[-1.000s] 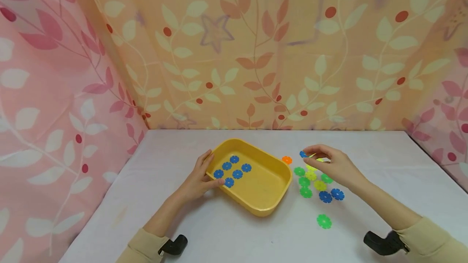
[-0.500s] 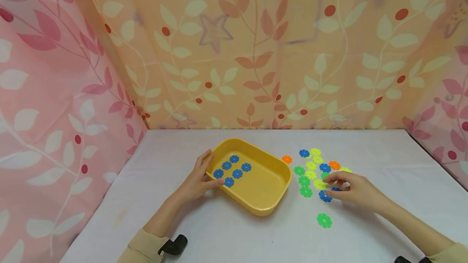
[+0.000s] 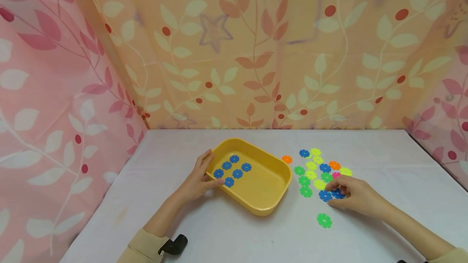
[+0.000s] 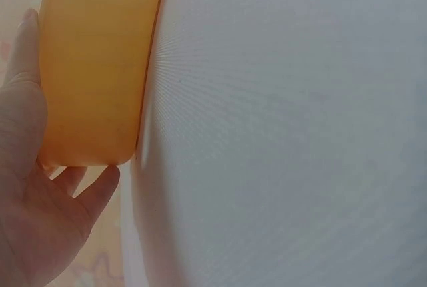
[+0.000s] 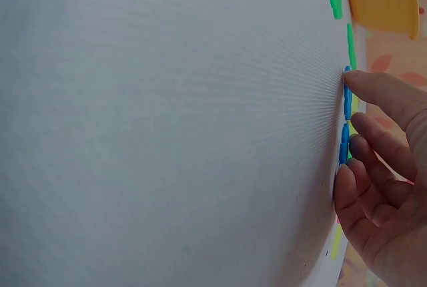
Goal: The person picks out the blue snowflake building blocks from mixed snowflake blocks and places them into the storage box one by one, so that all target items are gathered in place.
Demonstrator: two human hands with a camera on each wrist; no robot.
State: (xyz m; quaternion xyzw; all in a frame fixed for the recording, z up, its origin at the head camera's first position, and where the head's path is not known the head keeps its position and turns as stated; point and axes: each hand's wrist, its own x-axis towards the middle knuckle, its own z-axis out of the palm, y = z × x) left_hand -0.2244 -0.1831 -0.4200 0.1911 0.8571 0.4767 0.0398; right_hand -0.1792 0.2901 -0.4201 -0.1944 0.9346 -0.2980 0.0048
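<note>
My left hand [image 3: 197, 180] grips the left end of the yellow plastic tray [image 3: 261, 210], thumb over the rim and fingers along the outside. Inside the tray lie several blue notched flower-shaped discs [image 3: 237, 174]. In the left wrist view the hand [image 4: 47, 187] holds the tray's wall [image 4: 100, 67]. My right hand [image 3: 360, 196] hovers low over two blue discs on the table, one blue disc [image 3: 324, 196] just beside its parted thumb and index finger. In the right wrist view the fingertips [image 5: 353, 77] are right at the blue disc [image 5: 347, 97], which lies flat.
Right of the tray lie green discs [image 3: 306, 192], yellow discs [image 3: 311, 166], other blue discs [image 3: 304, 153] and orange discs [image 3: 334, 165]. A pink disc [image 3: 336, 175] shows partly behind the right hand. One green disc [image 3: 324, 220] lies apart, nearer me. Patterned curtains [image 3: 219, 72] surround the white table.
My right hand has drawn back from the far side of the disc group to the two near blue discs, then lowered slightly. The left hand and tray stay in place.
</note>
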